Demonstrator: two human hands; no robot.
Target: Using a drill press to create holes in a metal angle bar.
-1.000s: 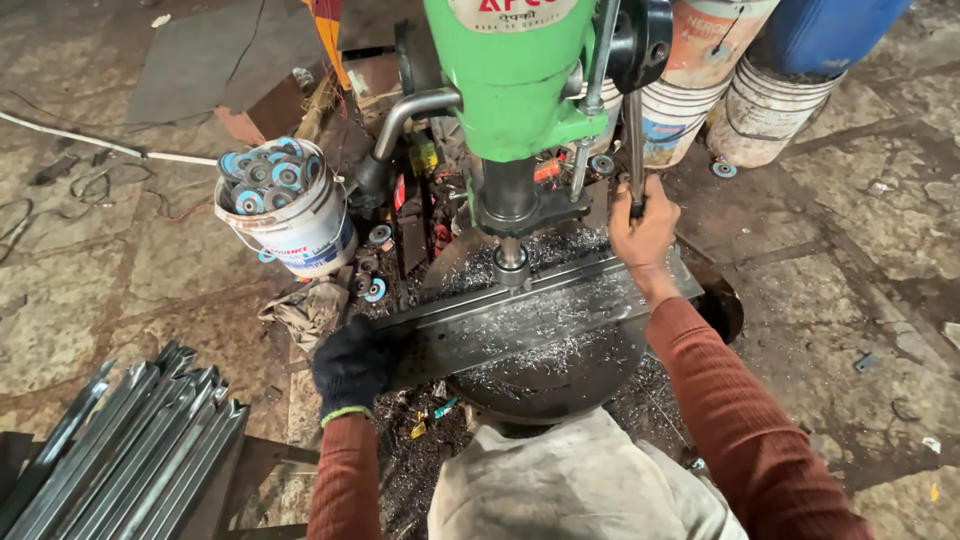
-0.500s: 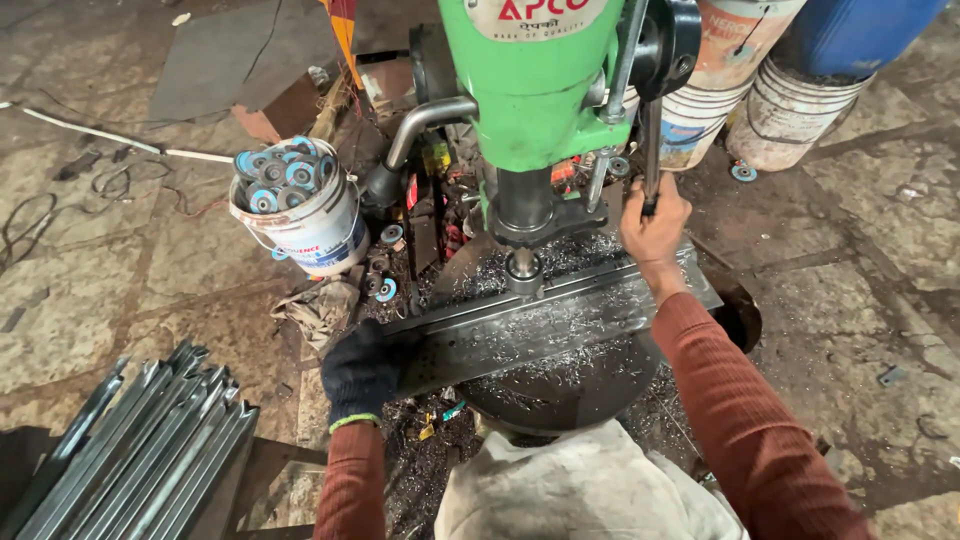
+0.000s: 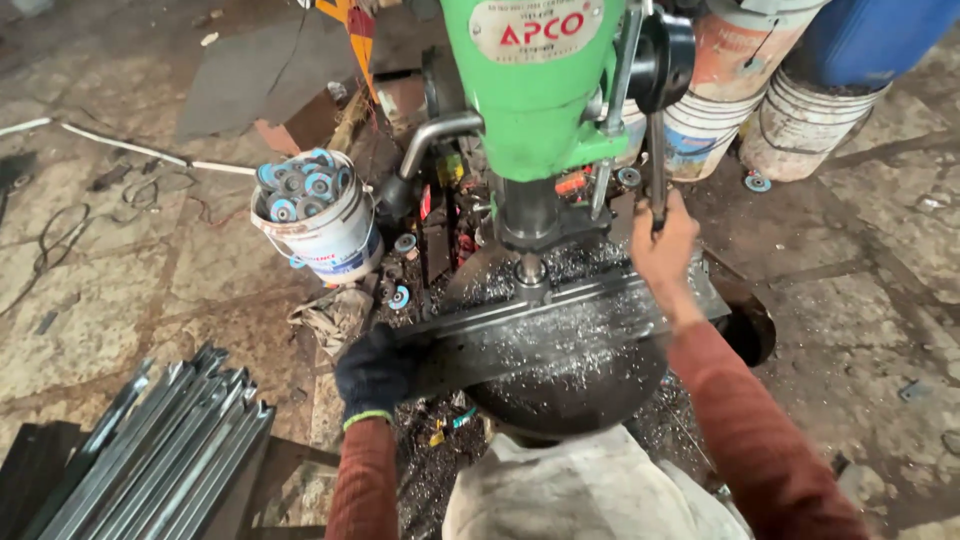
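Right hand [image 3: 664, 240] lowered lever [image 3: 655, 180]; bucket [image 3: 330, 240] holds discs [image 3: 300, 185].

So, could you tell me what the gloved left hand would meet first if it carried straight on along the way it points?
The left hand already grips the end of the long metal strip. Carried on along it, it would likely reach the drill spindle pressing down on the strip, though depth is hard to judge.
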